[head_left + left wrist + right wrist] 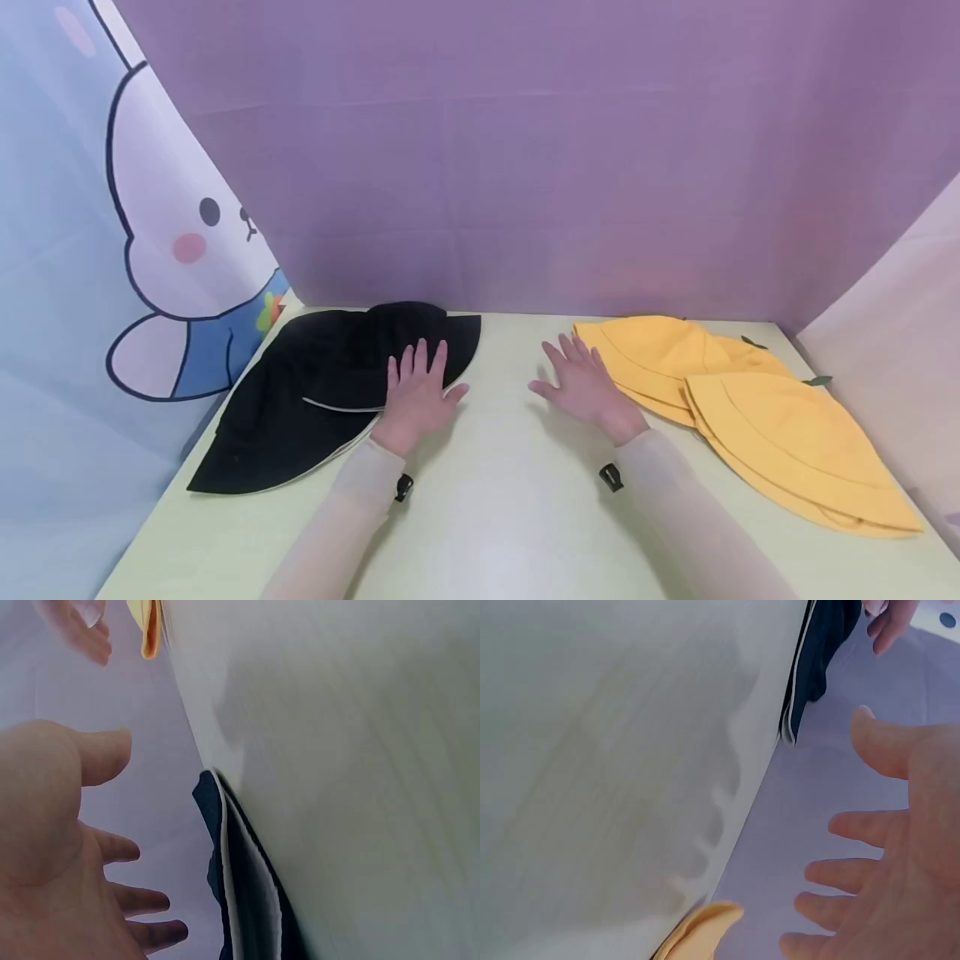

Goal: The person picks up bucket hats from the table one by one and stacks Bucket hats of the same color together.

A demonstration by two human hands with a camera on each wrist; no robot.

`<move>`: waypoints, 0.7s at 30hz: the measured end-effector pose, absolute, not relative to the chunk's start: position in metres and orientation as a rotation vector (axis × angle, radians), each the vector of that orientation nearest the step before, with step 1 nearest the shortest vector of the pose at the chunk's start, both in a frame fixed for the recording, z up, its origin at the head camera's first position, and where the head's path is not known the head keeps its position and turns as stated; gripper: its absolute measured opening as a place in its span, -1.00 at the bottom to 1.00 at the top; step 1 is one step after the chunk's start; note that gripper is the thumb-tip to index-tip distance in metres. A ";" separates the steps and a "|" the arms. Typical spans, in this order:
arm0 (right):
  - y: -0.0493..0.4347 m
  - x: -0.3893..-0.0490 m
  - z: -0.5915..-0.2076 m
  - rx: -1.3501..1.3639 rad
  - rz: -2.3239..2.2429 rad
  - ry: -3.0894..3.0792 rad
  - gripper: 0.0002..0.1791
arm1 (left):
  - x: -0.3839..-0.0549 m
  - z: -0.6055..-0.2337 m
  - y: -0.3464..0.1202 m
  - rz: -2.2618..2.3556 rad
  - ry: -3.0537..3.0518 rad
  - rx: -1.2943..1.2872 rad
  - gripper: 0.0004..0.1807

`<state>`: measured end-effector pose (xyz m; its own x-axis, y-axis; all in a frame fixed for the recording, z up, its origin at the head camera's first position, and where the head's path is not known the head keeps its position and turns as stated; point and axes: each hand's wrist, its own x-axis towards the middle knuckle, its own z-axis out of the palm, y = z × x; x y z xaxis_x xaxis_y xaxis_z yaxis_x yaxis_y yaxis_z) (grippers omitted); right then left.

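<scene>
Near four hats [795,433] hover two hands [417,406].

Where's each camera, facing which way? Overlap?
Head: on head, facing forward-down at the table; forearms, left grip, right grip show.
Left wrist: on that wrist, looking past left grip to table, black headwear, backdrop; right grip partly, top left.
Right wrist: on that wrist, looking past right grip to table, yellow hat, backdrop; left grip partly, top right.
Wrists share: black headwear, both grips.

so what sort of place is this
Probably a makeshift booth for tabletop filming: a pale table, a creased purple backdrop behind it, and a blue cartoon-print curtain on the left.
</scene>
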<state>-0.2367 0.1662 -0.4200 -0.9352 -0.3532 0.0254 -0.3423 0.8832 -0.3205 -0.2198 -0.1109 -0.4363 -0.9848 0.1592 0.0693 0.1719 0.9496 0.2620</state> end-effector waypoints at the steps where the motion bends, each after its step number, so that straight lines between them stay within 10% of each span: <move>1: 0.163 -0.238 -0.420 -0.582 -0.503 3.017 -0.16 | -0.220 -0.435 -0.113 -0.419 -3.057 -0.257 -0.11; 21: 0.117 -0.263 -0.411 -0.665 -0.550 2.908 -0.21 | -0.225 -0.404 -0.196 -0.489 -3.063 0.157 -0.21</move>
<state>-0.2633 0.1173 -0.4106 -0.8983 -0.4388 -0.0238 -0.3998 0.8385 -0.3701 -0.2247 -0.1958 -0.4035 -0.9943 -0.1051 0.0190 -0.0940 0.9453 0.3124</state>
